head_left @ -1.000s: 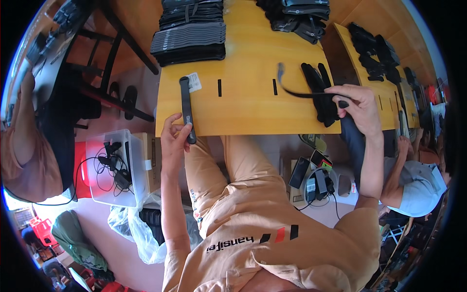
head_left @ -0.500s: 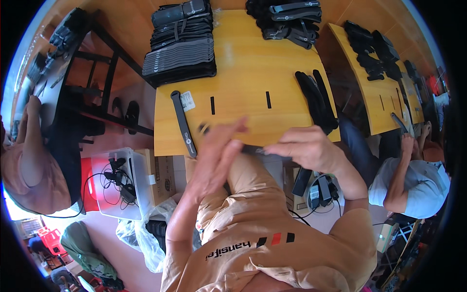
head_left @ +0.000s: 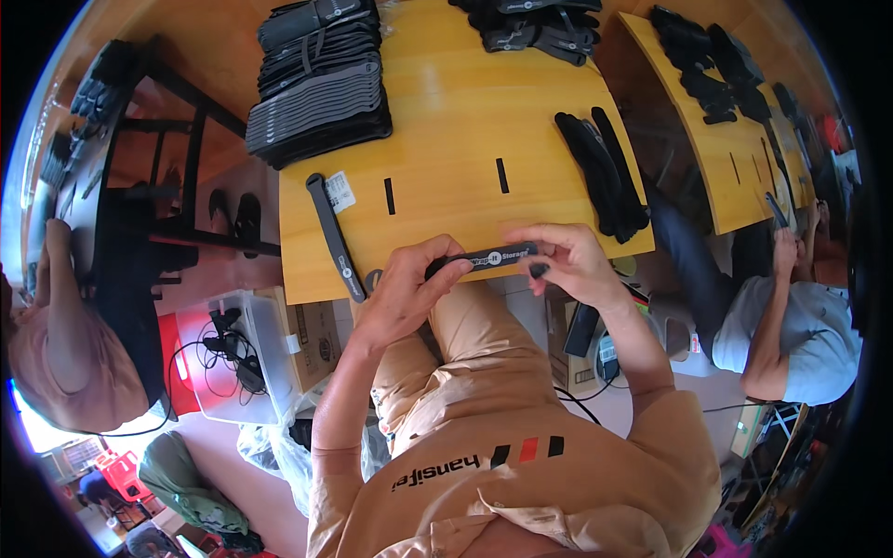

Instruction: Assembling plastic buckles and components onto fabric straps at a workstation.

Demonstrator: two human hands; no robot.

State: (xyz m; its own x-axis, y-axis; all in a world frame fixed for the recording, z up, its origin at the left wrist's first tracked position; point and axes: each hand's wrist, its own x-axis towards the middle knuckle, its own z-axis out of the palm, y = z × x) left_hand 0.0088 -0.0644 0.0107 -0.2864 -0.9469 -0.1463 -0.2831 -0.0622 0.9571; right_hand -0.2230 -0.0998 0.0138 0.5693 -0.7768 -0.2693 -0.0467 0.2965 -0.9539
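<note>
A dark grey fabric strap [head_left: 484, 259] with pale print stretches between my two hands, just over the near edge of the yellow table. My left hand [head_left: 409, 284] pinches its left end between thumb and fingers. At the other end, my right hand [head_left: 577, 265] is closed on the strap, and a dark curled end shows by its fingertips. A second grey strap [head_left: 335, 238] lies flat on the table left of my hands, its slotted end pointing away. Beside that end is a white printed label [head_left: 341, 191].
A tall stack of straps [head_left: 321, 116] stands at the table's far left, with bundled straps [head_left: 544, 33] at the far right. Long black straps [head_left: 600, 177] lie along the right edge. Two black strips [head_left: 390, 196] mark the tabletop. Co-workers sit at both sides.
My left hand, blurred and raised before, has come down onto the strap's left end. The strap now shows its printed face, held lengthwise between my hands. The view has shifted slightly.
</note>
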